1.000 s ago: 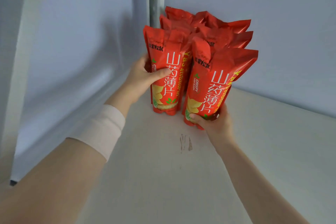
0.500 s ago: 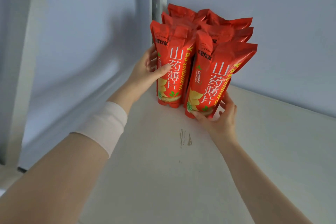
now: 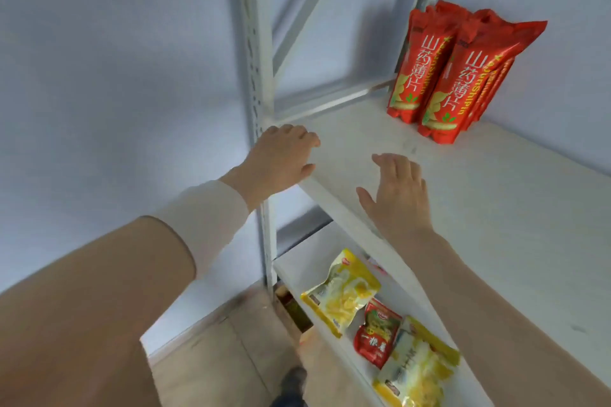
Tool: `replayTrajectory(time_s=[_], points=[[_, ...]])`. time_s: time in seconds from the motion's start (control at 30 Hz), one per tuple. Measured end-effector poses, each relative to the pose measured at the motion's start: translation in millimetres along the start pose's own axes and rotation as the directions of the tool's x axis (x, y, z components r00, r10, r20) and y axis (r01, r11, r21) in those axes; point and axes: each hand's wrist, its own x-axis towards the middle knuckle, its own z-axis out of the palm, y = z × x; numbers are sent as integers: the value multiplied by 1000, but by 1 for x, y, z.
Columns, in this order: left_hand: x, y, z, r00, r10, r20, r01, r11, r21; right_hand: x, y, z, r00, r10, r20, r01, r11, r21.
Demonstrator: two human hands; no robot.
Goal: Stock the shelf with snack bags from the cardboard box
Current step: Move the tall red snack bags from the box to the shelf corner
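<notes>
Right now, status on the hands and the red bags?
Left hand empty, at shelf corner. Right hand empty, open above white shelf board. Red snack bags upright in back corner. Nothing in the way.

Your one head camera looked down and forward, close over the shelf [image 3: 496, 195] edge, floor [image 3: 231, 357] visible below.

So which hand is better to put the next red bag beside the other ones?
Probably the right hand. It is empty and open over the shelf, nearer the red bags in the back corner. The left hand sits farther off, at the shelf's front corner.
</notes>
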Motion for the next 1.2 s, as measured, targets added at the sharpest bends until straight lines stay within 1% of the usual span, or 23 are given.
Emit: replayTrajectory(time_s=[0.1, 0.17, 0.23, 0.27, 0.37, 0.47, 0.5, 0.6, 0.7, 0.77, 0.83, 0.87, 0.93, 1.0, 1.07, 1.13, 1.2], points=[[-94, -20, -10, 991, -83, 101, 66, 985, 159, -48, -56, 3, 977, -138, 163, 155, 983, -102], [-158, -39, -13, 968, -172, 184, 123, 960, 252, -82, -96, 11, 936, -238, 260, 273, 956, -109], [-219, -55, -16, 932, -259, 254, 185, 942, 280, -113, -133, 24, 891, -318, 325, 366, 925, -100], [-250, -64, -15, 917, -296, 267, 219, 934, 283, -128, -151, 31, 868, -353, 348, 408, 908, -98], [-341, -91, -15, 888, -397, 231, 319, 895, 312, -179, -205, 56, 798, -456, 394, 518, 853, -61], [-438, -116, -8, 767, -528, 365, 422, 843, 334, -236, -258, 86, 731, -542, 415, 586, 810, 27], [-471, -124, -5, 734, -558, 386, 458, 827, 325, -255, -278, 96, 710, -562, 424, 605, 796, 41], [-570, -146, 2, 688, -610, 394, 539, 792, 285, -313, -339, 123, 644, -618, 451, 661, 746, 79], [-668, -168, 23, 570, -683, 457, 663, 711, 234, -382, -392, 159, 516, -582, 628, 703, 707, 78], [-731, -178, 36, 477, -738, 477, 790, 598, 137, -431, -422, 182, 455, -523, 721, 695, 715, 80], [-786, -184, 49, 382, -786, 487, 882, 467, 64, -477, -447, 204, 392, -474, 789, 685, 722, 93], [-810, -185, 55, 324, -800, 504, 918, 396, 38, -498, -457, 213, 357, -444, 822, 682, 725, 96], [-847, -185, 66, 200, -817, 540, 971, 239, 2, -534, -474, 227, 311, -390, 867, 656, 748, 101], [-870, -183, 77, 94, -803, 588, 995, 92, -34, -562, -485, 236, 273, -326, 905, 581, 806, 114], [-882, -182, 91, -2, -773, 635, 994, -74, -87, -581, -490, 248, 232, -258, 938, 471, 873, 123], [-887, -183, 105, -85, -733, 675, 966, -226, -124, -589, -494, 260, 190, -203, 961, 361, 924, 124], [-893, -186, 121, -157, -702, 695, 929, -344, -137, -594, -499, 276, 135, -144, 980, 256, 961, 106]])
